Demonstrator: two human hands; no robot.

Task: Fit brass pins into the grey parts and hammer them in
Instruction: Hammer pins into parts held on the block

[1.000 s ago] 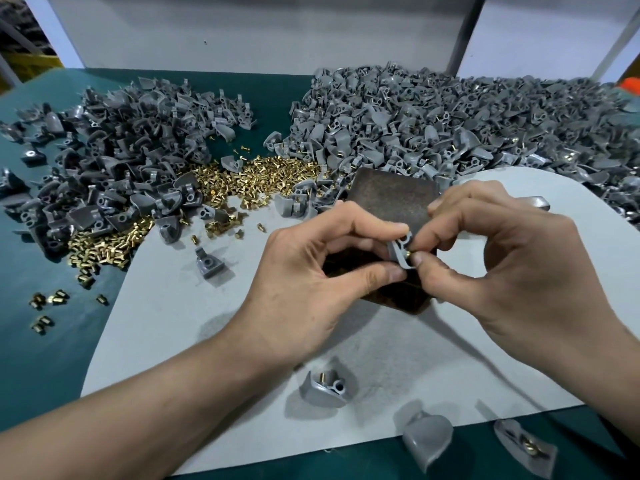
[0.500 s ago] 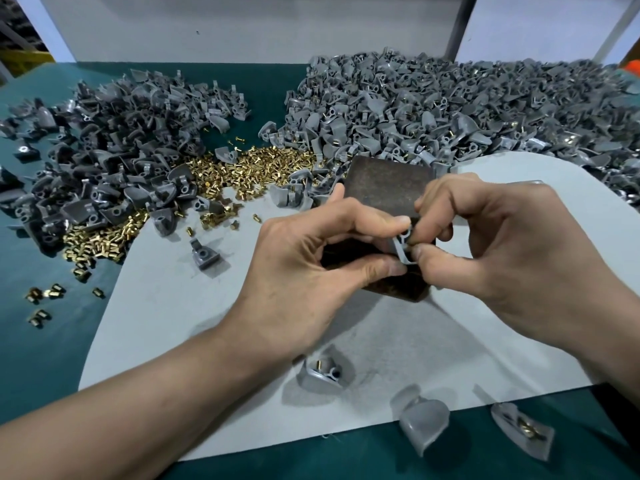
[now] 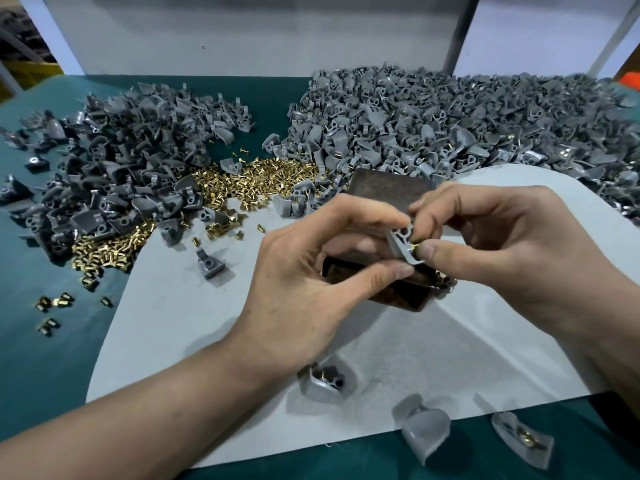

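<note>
Grey part (image 3: pixel 403 244) pinched by left hand (image 3: pixel 304 268) above rusty block (image 3: pixel 384 195) | long axis 11-to-5 o'clock | right hand (image 3: pixel 512 244) pinching brass pin (image 3: pixel 415 242) against it

No readable text, label, brand, number or sign shows on anything in view.

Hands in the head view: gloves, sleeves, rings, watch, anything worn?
Nothing worn. The left hand and right hand are bare, no gloves, rings or watch visible. Both forearms are uncovered to the frame edge, with no sleeve cuff in sight. The fingers have short, unpainted nails.
</note>
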